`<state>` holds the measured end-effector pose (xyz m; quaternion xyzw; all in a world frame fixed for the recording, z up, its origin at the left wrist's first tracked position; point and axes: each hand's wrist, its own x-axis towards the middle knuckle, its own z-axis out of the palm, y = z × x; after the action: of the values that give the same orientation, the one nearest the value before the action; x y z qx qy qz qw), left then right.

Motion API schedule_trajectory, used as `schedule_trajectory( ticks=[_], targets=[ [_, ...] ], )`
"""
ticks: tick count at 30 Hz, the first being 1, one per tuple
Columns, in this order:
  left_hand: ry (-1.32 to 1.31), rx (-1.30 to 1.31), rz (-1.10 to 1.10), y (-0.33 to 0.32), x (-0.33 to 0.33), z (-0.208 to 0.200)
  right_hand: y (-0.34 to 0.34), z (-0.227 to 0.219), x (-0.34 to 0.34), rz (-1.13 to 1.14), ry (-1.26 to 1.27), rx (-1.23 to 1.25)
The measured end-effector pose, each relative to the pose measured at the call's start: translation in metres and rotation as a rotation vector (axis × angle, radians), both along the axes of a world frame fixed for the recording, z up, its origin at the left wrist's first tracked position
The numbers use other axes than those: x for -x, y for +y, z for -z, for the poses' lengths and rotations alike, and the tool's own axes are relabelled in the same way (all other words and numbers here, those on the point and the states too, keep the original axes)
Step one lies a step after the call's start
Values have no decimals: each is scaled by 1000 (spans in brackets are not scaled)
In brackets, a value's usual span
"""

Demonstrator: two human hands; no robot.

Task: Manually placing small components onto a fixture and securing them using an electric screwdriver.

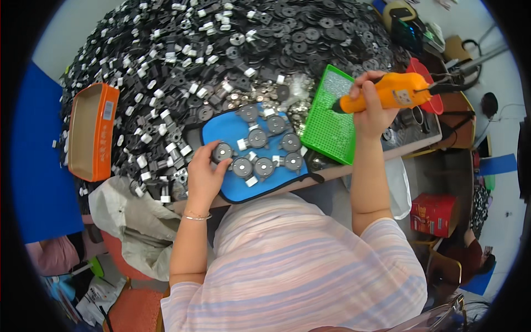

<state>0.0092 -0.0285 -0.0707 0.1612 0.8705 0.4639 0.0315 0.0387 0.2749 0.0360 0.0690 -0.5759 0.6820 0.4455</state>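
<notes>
My left hand (203, 172) rests at the left edge of a blue mat (221, 133), its fingers pinching a round grey disc part (223, 151). Several more grey disc parts (264, 166) with white tabs lie in rows on the mat. My right hand (371, 108) is raised over the table's right side, gripping an orange electric screwdriver (395, 93) whose tip points left over a green perforated tray (331, 113). A cable runs from the screwdriver's rear to the right.
A huge heap of black and white plastic parts (182, 61) covers the table behind the mat. An orange cardboard box (91, 130) stands at the left, a red funnel (426, 83) at the right, a grey bag (130, 221) below the table edge.
</notes>
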Motion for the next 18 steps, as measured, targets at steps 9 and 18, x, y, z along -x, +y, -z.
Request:
schedule_trajectory(
  ticks=[9,18],
  targets=[
    [-7,43,0,14,5,0,63,39,-22,172,-83,-44],
    [-53,-7,1,12,4,8,65,41,-18,186,-99,-81]
  ],
)
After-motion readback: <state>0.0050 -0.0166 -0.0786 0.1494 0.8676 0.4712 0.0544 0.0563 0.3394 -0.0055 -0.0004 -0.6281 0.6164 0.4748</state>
